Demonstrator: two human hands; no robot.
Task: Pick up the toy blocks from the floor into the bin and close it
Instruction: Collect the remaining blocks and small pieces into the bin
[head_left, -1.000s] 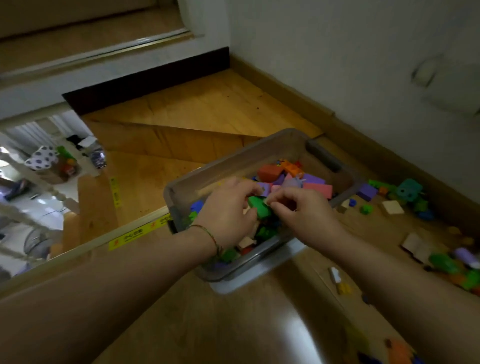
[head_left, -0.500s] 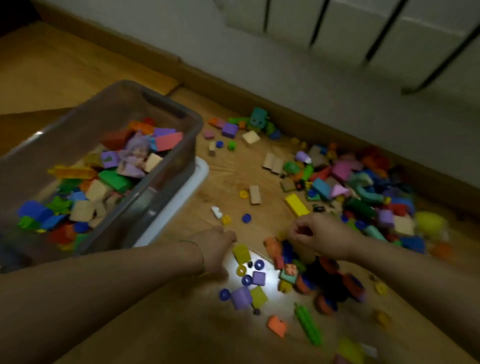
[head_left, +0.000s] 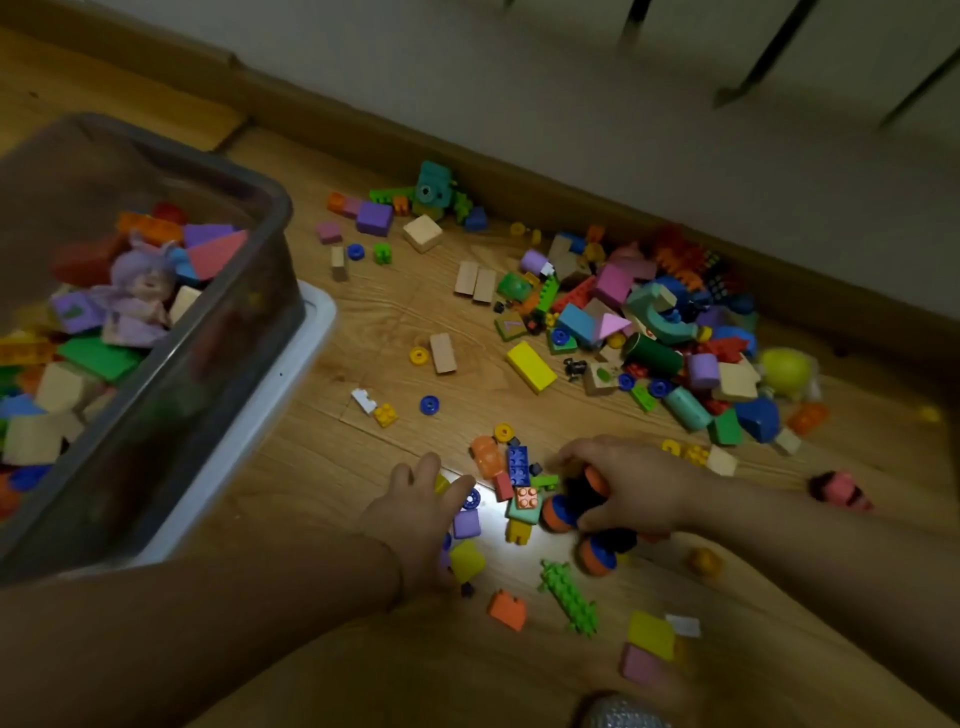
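toy blocks (head_left: 524, 499) between left hand (head_left: 415, 514), right hand (head_left: 634, 488)

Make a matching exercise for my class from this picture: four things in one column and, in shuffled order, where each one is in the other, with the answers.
Things
1. purple doll
2. yellow rectangular block
3. right hand
4. white lid

Places
A. under the bin
B. inside the bin
C. on the black toy with orange wheels
D. on the open floor between the bin and the big pile

Pairs: 1-B, 2-D, 3-C, 4-A
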